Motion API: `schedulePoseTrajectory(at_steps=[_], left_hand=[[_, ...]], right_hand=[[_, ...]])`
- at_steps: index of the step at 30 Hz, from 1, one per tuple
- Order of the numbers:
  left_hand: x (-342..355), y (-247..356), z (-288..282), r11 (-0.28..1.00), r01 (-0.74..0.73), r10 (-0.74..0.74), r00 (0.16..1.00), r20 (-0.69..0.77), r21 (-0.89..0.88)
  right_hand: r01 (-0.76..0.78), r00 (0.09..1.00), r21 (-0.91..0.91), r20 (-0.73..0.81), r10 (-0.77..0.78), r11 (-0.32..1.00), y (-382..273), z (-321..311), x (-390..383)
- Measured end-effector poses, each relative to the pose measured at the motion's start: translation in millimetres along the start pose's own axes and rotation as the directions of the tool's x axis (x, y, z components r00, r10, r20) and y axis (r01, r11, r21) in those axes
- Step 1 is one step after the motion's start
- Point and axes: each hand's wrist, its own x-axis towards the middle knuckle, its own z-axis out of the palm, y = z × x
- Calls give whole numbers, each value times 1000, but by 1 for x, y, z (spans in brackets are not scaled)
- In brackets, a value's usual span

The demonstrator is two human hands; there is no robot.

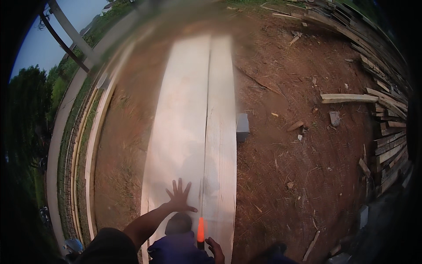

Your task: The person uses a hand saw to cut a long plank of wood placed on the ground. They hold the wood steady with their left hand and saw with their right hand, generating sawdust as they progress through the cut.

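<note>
Two long pale wooden planks lie side by side on red dirt, the left plank [178, 119] wider than the right plank [221, 132]. My left hand [179, 199] is pressed flat on the near end of the left plank, fingers spread. My right hand [215, 249], low at the frame's edge, grips a slim tool with an orange end [200, 229]. The tool points along the seam between the two planks. My knee in blue cloth [178, 246] rests on the planks between my hands.
A grey block [242, 126] sits under the right plank's edge. Stacked timber [389, 132] and loose offcuts [347, 97] line the right side. Long boards [93, 145], grass and a path run along the left.
</note>
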Motion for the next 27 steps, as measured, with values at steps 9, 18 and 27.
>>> schedulePoseTrajectory(at_steps=[9, 18, 27], left_hand=[[-7, 9, -15, 998, 26, -27, 999, -26, -49], [-29, 8, -2, 993, -93, 76, 974, -215, -70], [-50, -24, -18, 980, -190, 169, 953, -253, -64]], right_hand=[[326, 911, 95, 235, -339, 941, -33, 13, -41], [208, 976, -4, -65, -208, 978, 27, 12, -110], [233, 913, -324, -253, -321, 917, -16, 7, -28]])
